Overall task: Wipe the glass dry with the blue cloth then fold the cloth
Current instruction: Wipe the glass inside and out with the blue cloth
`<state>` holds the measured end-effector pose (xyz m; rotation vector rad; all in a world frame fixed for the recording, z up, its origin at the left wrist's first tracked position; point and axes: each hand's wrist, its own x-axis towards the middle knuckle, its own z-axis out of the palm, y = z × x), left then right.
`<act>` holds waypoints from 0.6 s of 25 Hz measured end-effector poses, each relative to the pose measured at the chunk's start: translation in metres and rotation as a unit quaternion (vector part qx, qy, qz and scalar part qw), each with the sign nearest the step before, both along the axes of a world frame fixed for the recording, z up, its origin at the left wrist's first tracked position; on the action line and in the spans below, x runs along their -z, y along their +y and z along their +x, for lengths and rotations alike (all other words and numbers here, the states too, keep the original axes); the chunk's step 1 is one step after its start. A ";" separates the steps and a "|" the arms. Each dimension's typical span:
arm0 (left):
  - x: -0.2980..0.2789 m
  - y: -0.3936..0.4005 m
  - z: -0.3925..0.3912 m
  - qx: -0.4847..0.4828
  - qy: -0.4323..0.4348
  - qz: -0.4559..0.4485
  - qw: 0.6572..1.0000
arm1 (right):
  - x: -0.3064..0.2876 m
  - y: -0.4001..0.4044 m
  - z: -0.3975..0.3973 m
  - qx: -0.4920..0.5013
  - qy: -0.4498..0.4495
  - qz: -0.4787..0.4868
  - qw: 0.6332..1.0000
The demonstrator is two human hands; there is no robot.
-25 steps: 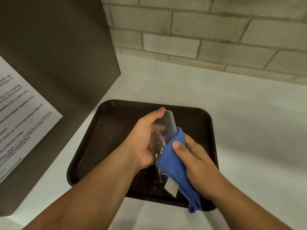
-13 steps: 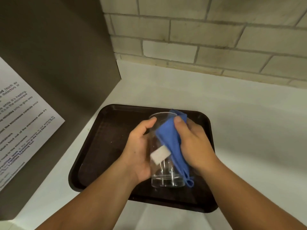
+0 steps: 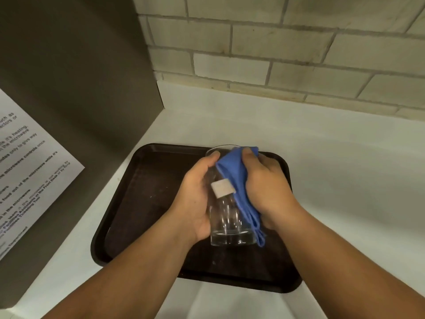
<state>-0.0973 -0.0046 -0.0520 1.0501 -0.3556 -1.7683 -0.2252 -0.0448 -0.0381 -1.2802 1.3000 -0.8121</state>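
A clear drinking glass point(image 3: 226, 223) stands about upright over the dark brown tray point(image 3: 147, 203), its mouth facing away from me. My left hand point(image 3: 195, 194) wraps the glass's left side. My right hand point(image 3: 266, 189) presses the blue cloth point(image 3: 239, 180) against the right side and rim. The cloth drapes down to the glass's base, and its white tag point(image 3: 222, 188) lies against the front of the glass. Whether the base touches the tray is unclear.
The tray lies on a white counter point(image 3: 345, 180) against a pale brick wall point(image 3: 276, 54). A tall grey-brown appliance side point(image 3: 69, 88) stands close on the left, with a printed paper notice point(image 3: 25, 171) stuck to it.
The glass went from tilted to upright. My right hand slid the cloth from the lower part of the glass up to the rim. The tag swung round to the front.
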 end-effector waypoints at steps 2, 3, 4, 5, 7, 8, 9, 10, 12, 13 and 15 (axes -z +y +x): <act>-0.002 -0.001 0.002 -0.006 -0.016 0.025 1.000 | 0.002 0.011 -0.006 -0.033 -0.024 0.051 0.998; 0.000 -0.001 0.003 -0.017 -0.026 0.048 0.998 | 0.006 0.024 -0.009 -0.069 -0.014 0.043 0.997; 0.003 -0.002 0.004 -0.035 -0.040 0.071 0.996 | 0.010 0.039 -0.010 -0.103 0.005 0.018 0.995; 0.005 -0.003 0.005 -0.044 -0.055 0.080 0.994 | 0.014 0.051 -0.010 -0.126 0.022 -0.022 0.992; 0.007 -0.002 0.005 -0.042 -0.065 0.053 0.996 | 0.016 0.053 -0.003 -0.129 0.042 -0.115 0.984; 0.006 -0.002 0.004 -0.038 -0.061 0.032 0.997 | 0.015 0.044 0.002 -0.109 0.052 -0.133 0.984; 0.005 -0.001 0.004 -0.033 -0.055 0.018 0.998 | 0.011 0.033 0.006 -0.081 0.052 -0.114 0.989; 0.003 0.000 0.005 -0.024 -0.041 0.013 0.999 | 0.007 0.022 0.009 -0.056 0.036 -0.069 0.995; 0.001 -0.001 0.011 -0.006 -0.015 0.022 1.000 | 0.005 0.013 0.006 -0.022 -0.017 0.034 0.999; 0.001 -0.001 0.014 -0.006 -0.019 0.029 0.999 | 0.006 0.018 0.003 -0.022 -0.030 0.064 0.997; 0.004 -0.002 0.017 -0.036 -0.041 0.056 0.997 | 0.014 0.041 -0.002 -0.080 -0.079 0.056 0.992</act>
